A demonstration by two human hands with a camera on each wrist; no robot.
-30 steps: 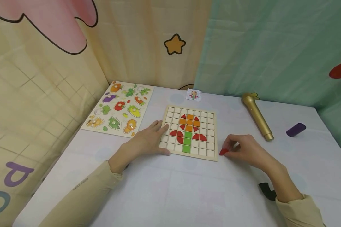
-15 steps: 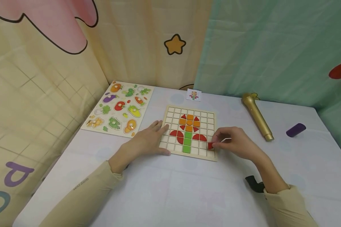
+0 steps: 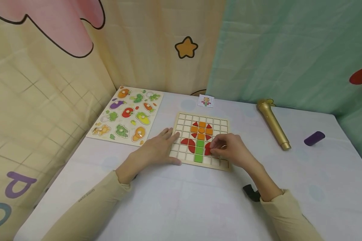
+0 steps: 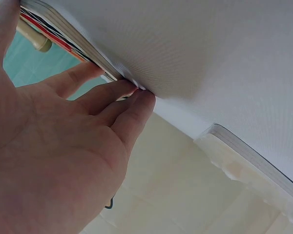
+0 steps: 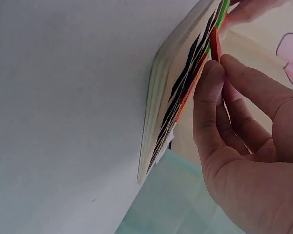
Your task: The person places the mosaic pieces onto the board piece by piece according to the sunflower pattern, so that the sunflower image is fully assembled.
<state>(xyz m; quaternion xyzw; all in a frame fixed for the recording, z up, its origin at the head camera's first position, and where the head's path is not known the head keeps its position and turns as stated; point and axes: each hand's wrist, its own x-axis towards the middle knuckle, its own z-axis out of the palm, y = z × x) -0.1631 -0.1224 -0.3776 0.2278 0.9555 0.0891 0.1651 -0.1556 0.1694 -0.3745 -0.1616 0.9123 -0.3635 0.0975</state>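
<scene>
A square wooden grid board [image 3: 223, 122] lies on the table, bearing a flower pattern of orange, red and green flat pieces. My left hand [image 3: 155, 149] rests at its left edge, fingers spread along the side and thumb at the front corner. Over the right part of the board, my right hand [image 3: 233, 150] pinches a small red piece [image 5: 215, 44] between thumb and index finger. That piece is tilted on edge, close over the squares right of the green stem [image 3: 199, 151]. Red curved pieces [image 3: 187, 144] form a leaf left of the stem. The right fingers partly hide the red pieces on the right.
A vegetable knob puzzle [image 3: 128, 120] lies at the back left. Behind the board is a small picture card [image 3: 206, 100] with a similar flower. A gold tube [image 3: 273, 124] and a purple cylinder [image 3: 314, 138] lie to the right. Curtains line the table's back and left side.
My right hand has moved left from the table beside the board to over it, carrying the red piece to the area right of the stem. The left hand has stayed in place.
</scene>
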